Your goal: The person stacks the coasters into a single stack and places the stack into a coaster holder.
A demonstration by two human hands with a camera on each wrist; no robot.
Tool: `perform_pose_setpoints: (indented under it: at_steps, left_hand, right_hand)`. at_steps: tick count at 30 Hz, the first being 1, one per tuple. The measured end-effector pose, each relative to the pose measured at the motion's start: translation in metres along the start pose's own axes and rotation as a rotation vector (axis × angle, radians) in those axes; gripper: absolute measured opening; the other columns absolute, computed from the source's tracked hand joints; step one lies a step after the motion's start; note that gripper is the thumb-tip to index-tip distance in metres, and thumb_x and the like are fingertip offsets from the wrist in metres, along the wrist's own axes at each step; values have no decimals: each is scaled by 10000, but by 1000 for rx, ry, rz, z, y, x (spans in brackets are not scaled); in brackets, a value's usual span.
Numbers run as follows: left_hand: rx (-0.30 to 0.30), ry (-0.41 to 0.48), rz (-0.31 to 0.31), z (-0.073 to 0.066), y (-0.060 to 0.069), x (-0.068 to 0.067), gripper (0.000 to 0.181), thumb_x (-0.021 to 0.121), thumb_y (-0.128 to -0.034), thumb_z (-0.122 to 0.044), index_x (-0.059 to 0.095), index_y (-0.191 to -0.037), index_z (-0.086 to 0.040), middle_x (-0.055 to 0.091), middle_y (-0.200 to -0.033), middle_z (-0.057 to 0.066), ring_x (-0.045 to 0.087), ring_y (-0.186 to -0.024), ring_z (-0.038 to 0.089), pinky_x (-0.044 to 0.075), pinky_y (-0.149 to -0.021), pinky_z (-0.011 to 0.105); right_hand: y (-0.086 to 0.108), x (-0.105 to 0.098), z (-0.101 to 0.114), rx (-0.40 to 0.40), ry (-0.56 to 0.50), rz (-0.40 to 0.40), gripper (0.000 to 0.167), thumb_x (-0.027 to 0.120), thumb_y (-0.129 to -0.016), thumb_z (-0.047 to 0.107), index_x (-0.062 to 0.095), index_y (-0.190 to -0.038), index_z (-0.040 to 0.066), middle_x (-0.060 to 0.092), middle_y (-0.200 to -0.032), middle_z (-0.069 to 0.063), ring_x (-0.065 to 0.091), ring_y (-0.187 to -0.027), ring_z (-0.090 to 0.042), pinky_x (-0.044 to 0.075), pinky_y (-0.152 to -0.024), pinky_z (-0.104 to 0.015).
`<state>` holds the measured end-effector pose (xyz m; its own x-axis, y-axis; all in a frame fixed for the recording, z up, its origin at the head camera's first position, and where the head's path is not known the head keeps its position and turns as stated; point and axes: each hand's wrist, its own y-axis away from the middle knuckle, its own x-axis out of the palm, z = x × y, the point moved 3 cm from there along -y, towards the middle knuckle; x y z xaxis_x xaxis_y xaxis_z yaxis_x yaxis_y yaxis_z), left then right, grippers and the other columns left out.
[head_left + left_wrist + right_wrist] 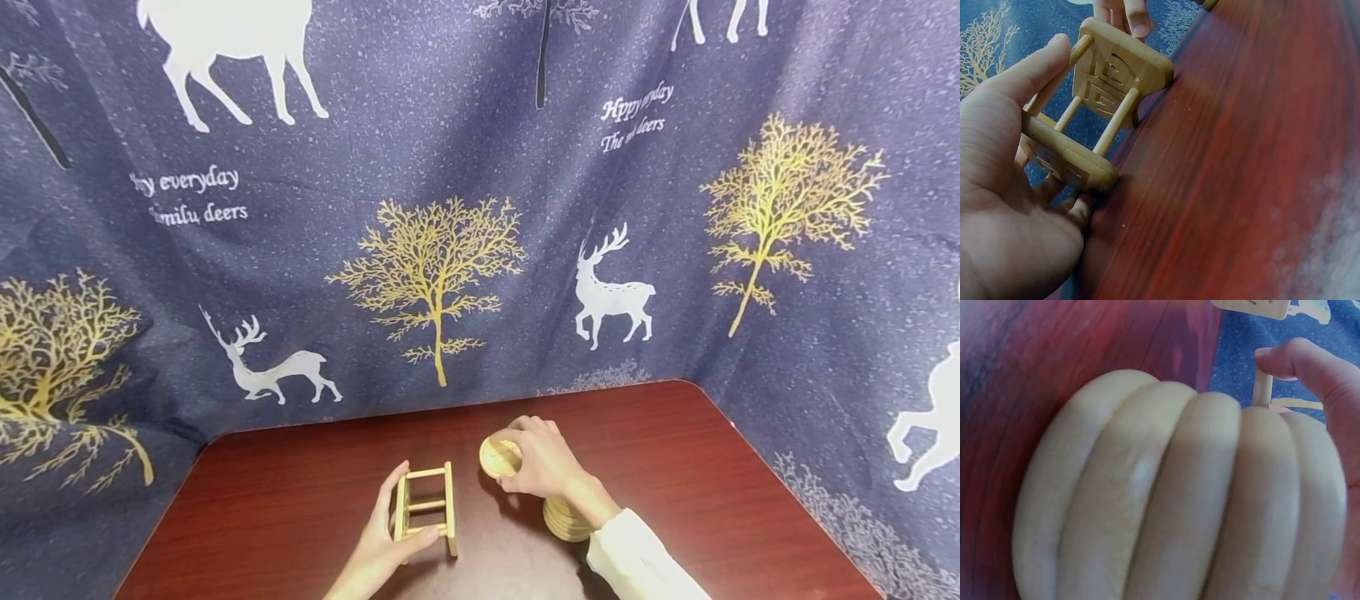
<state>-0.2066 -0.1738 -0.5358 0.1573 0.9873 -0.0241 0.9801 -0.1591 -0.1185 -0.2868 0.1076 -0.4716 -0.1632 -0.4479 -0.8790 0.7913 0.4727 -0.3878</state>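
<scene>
My left hand (381,540) grips a small wooden coaster rack (450,510), thumb on one side and fingers on the other. In the left wrist view, the rack (1124,70) shows two end plates with carved marks, joined by round dowels. To its right, my right hand (546,457) pinches a round wooden coaster (497,460) by its edge. Beneath the right wrist stands a stack of round coasters (564,527). Up close in the right wrist view, the stacked coasters (1147,487) have rounded edges, and the thumb (1310,365) presses the held coaster (1262,389), seen edge-on.
The reddish-brown table (300,500) extends around both hands. A dark blue cloth (480,333) printed with deer and trees hangs behind the table and along its sides.
</scene>
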Motion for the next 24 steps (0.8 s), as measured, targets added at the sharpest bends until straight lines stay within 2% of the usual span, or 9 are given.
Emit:
perform_pose_setpoints:
  at_steps: [24]
  left_hand:
    - [-13,48,8,2,0,1,1097,885,-879,28,245,-1746,-178,310,-1710,281,632,-1305,404,650,-875,358]
  right_hand:
    - [18,-16,8,-15,-10,-46,573,948,-695,315,831,-1244,202,711,-1153,-31,621,-1085,-246,481,-999,-497]
